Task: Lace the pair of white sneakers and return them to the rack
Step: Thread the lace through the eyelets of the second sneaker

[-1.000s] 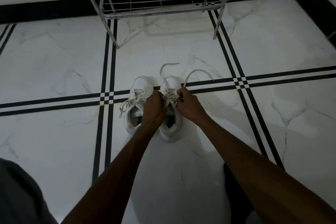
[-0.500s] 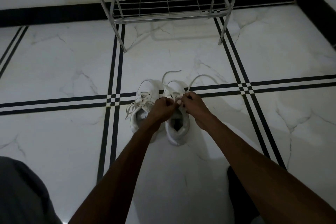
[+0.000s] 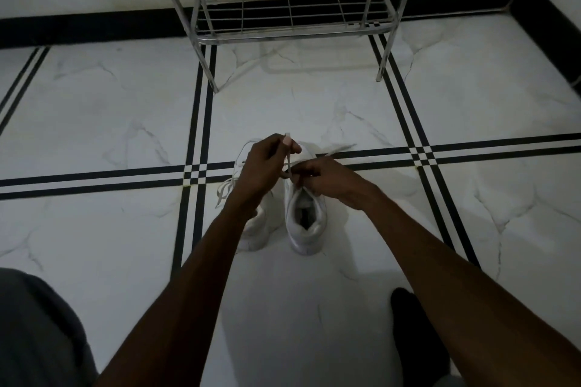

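Two white sneakers stand side by side on the marble floor, toes pointing away from me. Over the right sneaker (image 3: 304,220), my left hand (image 3: 265,166) pinches one end of its white lace (image 3: 287,151) and holds it up. My right hand (image 3: 327,181) rests on that sneaker's tongue area, fingers closed on the lace near the eyelets. The other lace end (image 3: 341,148) trails on the floor beyond the toe. The left sneaker (image 3: 257,226) is partly hidden under my left forearm, its loose laces (image 3: 224,188) spilling to the left.
A chrome wire shoe rack (image 3: 289,31) stands against the wall straight ahead, its low shelf bare. The floor is white marble with black inlay lines (image 3: 195,173). A dark foot (image 3: 415,333) shows at the lower right and grey cloth (image 3: 34,330) at the lower left.
My left hand has lifted up and away from the sneaker, drawing one lace end upward. My right hand stays on the eyelets. The view has tilted down, so the rack looks nearer.
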The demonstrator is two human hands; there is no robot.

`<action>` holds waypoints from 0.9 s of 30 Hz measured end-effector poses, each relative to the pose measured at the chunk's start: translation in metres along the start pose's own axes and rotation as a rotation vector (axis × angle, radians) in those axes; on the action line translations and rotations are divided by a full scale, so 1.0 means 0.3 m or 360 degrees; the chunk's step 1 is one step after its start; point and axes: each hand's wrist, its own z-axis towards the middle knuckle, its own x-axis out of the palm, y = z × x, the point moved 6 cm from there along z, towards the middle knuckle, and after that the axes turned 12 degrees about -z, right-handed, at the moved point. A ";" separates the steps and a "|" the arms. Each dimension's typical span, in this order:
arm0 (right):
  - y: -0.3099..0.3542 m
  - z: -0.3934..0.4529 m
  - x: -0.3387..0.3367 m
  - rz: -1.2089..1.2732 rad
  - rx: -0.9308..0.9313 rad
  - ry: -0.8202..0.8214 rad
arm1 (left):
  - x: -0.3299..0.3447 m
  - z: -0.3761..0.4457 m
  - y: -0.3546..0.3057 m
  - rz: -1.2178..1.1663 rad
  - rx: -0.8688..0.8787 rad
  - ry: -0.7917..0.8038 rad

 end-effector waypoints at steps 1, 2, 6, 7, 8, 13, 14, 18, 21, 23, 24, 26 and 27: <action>0.018 -0.007 0.001 -0.0119 -0.0041 0.0132 | 0.007 0.004 0.005 0.0035 0.0010 0.0029; 0.031 -0.013 -0.005 -0.0211 -0.0074 0.0200 | 0.013 0.005 0.017 0.0061 0.0002 0.0061; 0.041 -0.011 -0.064 -0.0426 -0.0150 0.0020 | 0.045 -0.018 0.072 0.0155 -0.0058 0.0187; 0.035 -0.006 -0.075 -0.0466 -0.0158 -0.0032 | 0.049 -0.022 0.081 0.0169 -0.0072 0.0187; 0.030 -0.002 -0.083 -0.0501 -0.0160 -0.0060 | 0.051 -0.025 0.085 0.0176 -0.0086 0.0175; 0.048 0.003 -0.128 -0.0621 -0.0217 -0.0313 | 0.047 -0.016 0.111 0.0053 -0.0210 0.0086; 0.050 0.006 -0.131 -0.0618 -0.0225 -0.0365 | 0.046 -0.019 0.111 0.0045 -0.0220 0.0067; 0.043 0.016 -0.136 -0.0618 -0.0281 -0.0551 | 0.046 -0.023 0.124 0.0049 -0.0262 -0.0002; 0.024 0.012 -0.144 -0.0482 -0.0199 -0.0660 | 0.039 -0.026 0.127 0.0073 -0.0244 -0.0042; -0.007 0.009 -0.147 -0.0314 -0.0073 -0.0662 | 0.030 -0.021 0.118 0.0325 -0.0092 -0.0027; -0.023 0.008 -0.146 -0.0189 -0.0034 -0.0641 | 0.026 -0.020 0.113 0.0512 -0.0011 0.0005; -0.044 0.004 -0.142 0.0063 0.0018 -0.0575 | 0.017 -0.006 0.125 0.0904 0.0133 0.0062; -0.048 0.002 -0.139 0.0156 0.0037 -0.0533 | 0.008 -0.001 0.136 0.1103 0.0186 0.0064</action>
